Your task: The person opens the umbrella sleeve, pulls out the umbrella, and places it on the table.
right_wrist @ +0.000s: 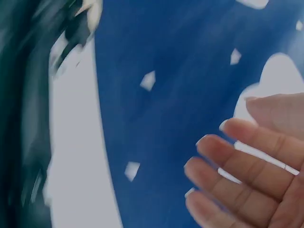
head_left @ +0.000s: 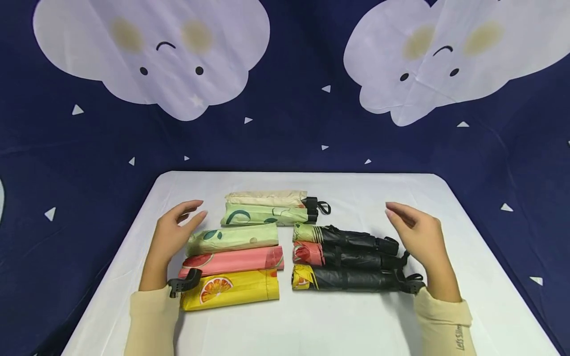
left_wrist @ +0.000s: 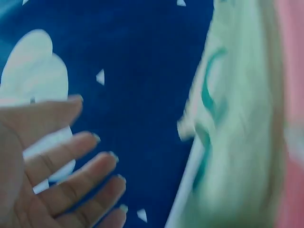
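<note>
My left hand (head_left: 172,230) is held above the left side of the table, fingers loosely bent and nothing in them. Just right of it lie a pale green umbrella sleeve (head_left: 236,237), a pink watermelon-print sleeve (head_left: 236,260) and a yellow orange-print sleeve (head_left: 245,288). My right hand (head_left: 420,235), also holding nothing, is raised beside the handle ends of three folded black umbrellas: one green-tipped (head_left: 352,240), one red-tipped (head_left: 352,257), one yellow-tipped (head_left: 356,278). Spread fingers show on the left hand (left_wrist: 71,175) and right hand (right_wrist: 247,175) in the wrist views.
Farther back, a cream sleeved umbrella (head_left: 267,198) and a green sleeved umbrella (head_left: 262,214) lie side by side, black handles pointing right. All rest on a white table (head_left: 294,326). Behind it hangs a dark blue cloth (head_left: 294,74) printed with clouds.
</note>
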Motion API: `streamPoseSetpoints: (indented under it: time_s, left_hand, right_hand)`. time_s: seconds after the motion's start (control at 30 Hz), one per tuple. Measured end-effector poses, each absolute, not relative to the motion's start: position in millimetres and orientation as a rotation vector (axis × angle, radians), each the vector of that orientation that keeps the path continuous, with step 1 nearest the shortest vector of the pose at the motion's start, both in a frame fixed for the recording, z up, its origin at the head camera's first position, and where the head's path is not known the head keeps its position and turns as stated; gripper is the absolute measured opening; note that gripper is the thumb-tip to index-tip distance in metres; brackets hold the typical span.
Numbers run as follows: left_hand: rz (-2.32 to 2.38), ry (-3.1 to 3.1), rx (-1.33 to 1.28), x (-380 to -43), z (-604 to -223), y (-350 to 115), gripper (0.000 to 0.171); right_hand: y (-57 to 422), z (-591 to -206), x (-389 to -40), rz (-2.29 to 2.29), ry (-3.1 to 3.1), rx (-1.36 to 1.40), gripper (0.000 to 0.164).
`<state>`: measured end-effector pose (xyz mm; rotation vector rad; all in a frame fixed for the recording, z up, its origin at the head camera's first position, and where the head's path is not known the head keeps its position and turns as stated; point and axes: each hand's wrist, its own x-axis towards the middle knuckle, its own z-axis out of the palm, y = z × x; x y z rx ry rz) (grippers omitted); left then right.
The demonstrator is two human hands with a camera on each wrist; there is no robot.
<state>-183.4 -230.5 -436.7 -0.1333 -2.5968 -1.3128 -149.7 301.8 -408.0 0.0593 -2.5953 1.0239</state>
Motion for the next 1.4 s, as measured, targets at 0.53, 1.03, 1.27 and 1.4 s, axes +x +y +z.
streamPoseSetpoints:
  time_s: [0.53,1.03,1.27,1.4]
  left_hand:
    - [-1.292,-2.755,0.099,-216,-459,-166,0.061]
    - [-1.233,-2.935,0.125,-219,-467,-165,0.068]
    - [-1.278,-2.930,0.082,-220,-469,-169,0.066]
    - [-1.289,-2.922,0.066,-220,-470,-171,0.063]
  right_hand:
    - [186,-447,-210,1.024,-2.845,0.158,0.036]
    - [170,-474,-215,0.847,-3.091,0.223,0.050]
    - [170,-476,-216,0.863,-3.092,0.280,0.050]
    - [169,-477,-217,0.858,-3.086,0.319,0.046]
